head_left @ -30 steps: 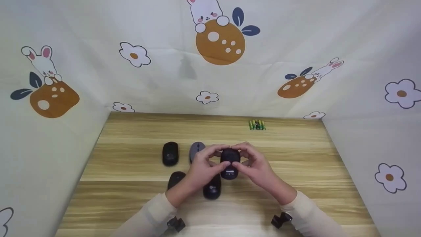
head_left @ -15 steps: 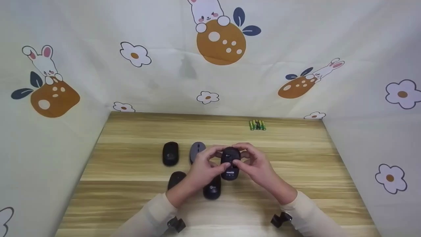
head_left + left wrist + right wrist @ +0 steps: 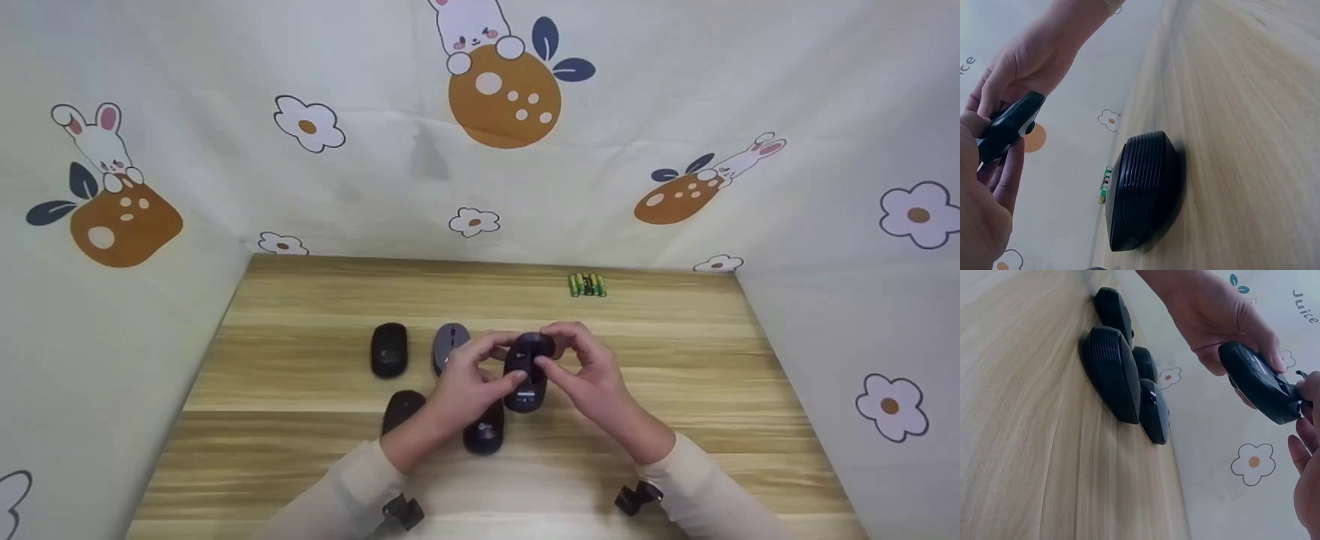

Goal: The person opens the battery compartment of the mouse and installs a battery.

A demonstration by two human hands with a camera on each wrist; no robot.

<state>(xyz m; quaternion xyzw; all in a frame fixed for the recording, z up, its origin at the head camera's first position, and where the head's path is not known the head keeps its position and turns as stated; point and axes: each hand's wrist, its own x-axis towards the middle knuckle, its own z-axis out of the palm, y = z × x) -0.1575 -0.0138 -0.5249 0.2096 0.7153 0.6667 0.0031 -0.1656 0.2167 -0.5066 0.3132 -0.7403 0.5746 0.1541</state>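
A black computer mouse (image 3: 525, 390) is held bottom side up above the table, its label facing up. My left hand (image 3: 465, 382) grips it along its left side, thumb over the underside. My right hand (image 3: 589, 371) is at its far right end, thumb and fingers pinching the battery cover (image 3: 1301, 374), which stands raised from the mouse in the right wrist view. A dark slot shows in the underside beside my right thumb. In the left wrist view the mouse (image 3: 1010, 126) is seen edge-on between my left hand (image 3: 982, 214) and right hand (image 3: 1033, 67).
Several more mice lie on the wooden table (image 3: 300, 457): a black mouse (image 3: 389, 350), a grey mouse (image 3: 448, 345), and two black ones (image 3: 403, 411) partly under my left forearm. A row of green batteries (image 3: 587, 285) lies near the back edge. Patterned cloth walls surround the table.
My right hand has shifted slightly up and right, the battery cover lifting from the mouse. A dark slot and a small logo now show on the underside. My left hand has hardly moved.
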